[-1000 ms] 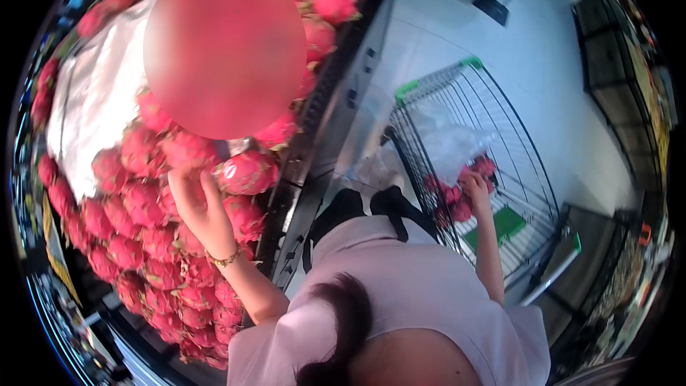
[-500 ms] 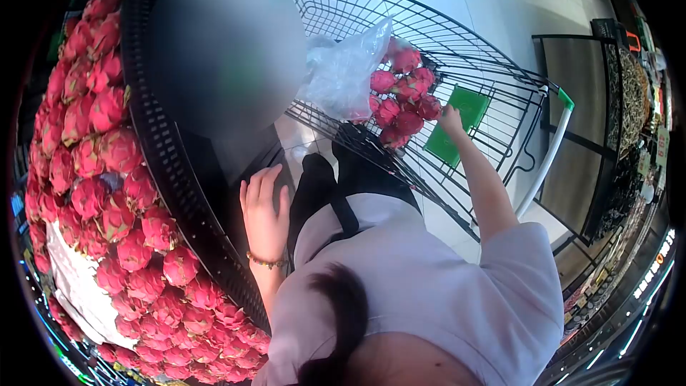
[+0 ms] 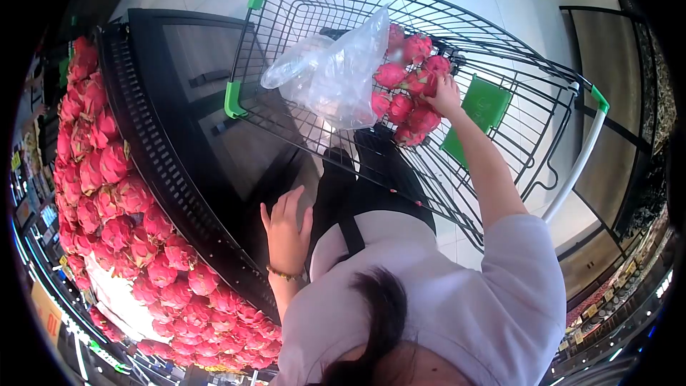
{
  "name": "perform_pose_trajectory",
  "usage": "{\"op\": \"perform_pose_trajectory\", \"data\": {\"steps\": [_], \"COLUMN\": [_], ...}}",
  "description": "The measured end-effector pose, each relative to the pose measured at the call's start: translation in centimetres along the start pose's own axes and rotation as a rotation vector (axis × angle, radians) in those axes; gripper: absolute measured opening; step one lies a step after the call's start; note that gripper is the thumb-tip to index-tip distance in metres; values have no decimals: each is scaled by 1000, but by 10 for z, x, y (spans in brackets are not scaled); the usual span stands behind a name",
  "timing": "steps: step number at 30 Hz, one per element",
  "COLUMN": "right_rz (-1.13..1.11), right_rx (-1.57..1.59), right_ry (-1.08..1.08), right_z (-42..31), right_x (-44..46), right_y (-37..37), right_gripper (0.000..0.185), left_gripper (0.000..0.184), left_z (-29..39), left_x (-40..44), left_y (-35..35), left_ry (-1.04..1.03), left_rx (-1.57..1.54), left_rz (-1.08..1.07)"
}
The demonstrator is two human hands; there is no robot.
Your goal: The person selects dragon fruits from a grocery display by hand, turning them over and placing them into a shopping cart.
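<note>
Inside the wire cart point(image 3: 234, 100), the right hand point(image 3: 444, 96) is set at the handle-side edge of a group of dragon fruit point(image 3: 401, 109), its fingers curved over one fruit. Whether that fruit is gripped or only touched cannot be told, since the fingertips are partly hidden by it. The fruits are bunched against one another, and by this crowding they are probably kept from rolling. Beside them, toward the cart's far end, a crumpled clear plastic bag point(image 3: 343, 82) is laid; whether any fruit is enclosed by it cannot be made out. On the other side of the hand, a green panel point(image 3: 477, 118) is seen on the wires, with the pale handle point(image 3: 580, 164) beyond it.

Outside the cart, the left hand point(image 3: 286, 236) is held empty and loosely spread, near the black ledge point(image 3: 150, 143) of the display. Its wrist is circled by a bracelet point(image 3: 284, 273). More dragon fruit are heaped behind that ledge, by which the pile seems to be held back, and a white sheet point(image 3: 118, 293) is exposed among them.
</note>
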State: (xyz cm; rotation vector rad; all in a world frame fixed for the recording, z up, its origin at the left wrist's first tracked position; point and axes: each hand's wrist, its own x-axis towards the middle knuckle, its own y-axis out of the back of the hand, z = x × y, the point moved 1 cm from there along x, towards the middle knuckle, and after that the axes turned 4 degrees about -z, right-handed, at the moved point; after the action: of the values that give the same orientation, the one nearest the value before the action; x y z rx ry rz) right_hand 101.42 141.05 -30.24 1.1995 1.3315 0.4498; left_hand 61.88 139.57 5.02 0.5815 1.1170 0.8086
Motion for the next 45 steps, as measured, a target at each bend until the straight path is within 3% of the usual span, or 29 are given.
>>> {"op": "perform_pose_trajectory", "data": {"steps": [4,8,12,17,21,24,25,26,28,32,36,38,42,45], "right_rz": [-270,-321,-361,-296,-92,-11,-122,-377,-367,-661,-899,-938,-1159,-1226], "right_rx": [-82,-78,-4,-28,178,889,1298,1419,1651,1998,2089,1992,1692,1533], "right_ry": [13,-10,-222,-194,-86,-35,-85,-256,-128,63,209,272,405,387], "right_z": [-23,-40,-35,-32,-17,-20,-45,-55,-74,-128,-165,-190,-235,-263], "right_x": [36,50,55,60,49,35,10,-9,-35,-94,-140,-168,-224,-264], "right_y": [-9,-12,-20,-11,-11,-15,22,50,64,110,116,128,151,164], "right_gripper": [101,105,104,85,91,90,92,93,95,91,90,94,104,106], "left_gripper": [37,39,40,41,40,39,39,39,40,41,51,78,106,110], "left_z": [7,8,8,6,4,-1,-1,0,2,1,4,4,4,-12], "left_x": [8,10,9,12,11,13,15,17,19,15,7,2,-31,-61], "left_y": [-5,-5,-6,-14,-9,-4,-2,0,5,12,18,29,51,52], "left_ry": [-11,-9,15,19,4,-16,-27,-39,-59,-64,-42,-120,-272,-266], "left_rx": [23,-27,-3,-19,-34,-34,-34,-35,-35,-47,-41,-209,-436,-605], "left_rz": [-54,-119,-174,-184,-170,-140,-127,-114,-88,-40,117,137,26,-76]}}
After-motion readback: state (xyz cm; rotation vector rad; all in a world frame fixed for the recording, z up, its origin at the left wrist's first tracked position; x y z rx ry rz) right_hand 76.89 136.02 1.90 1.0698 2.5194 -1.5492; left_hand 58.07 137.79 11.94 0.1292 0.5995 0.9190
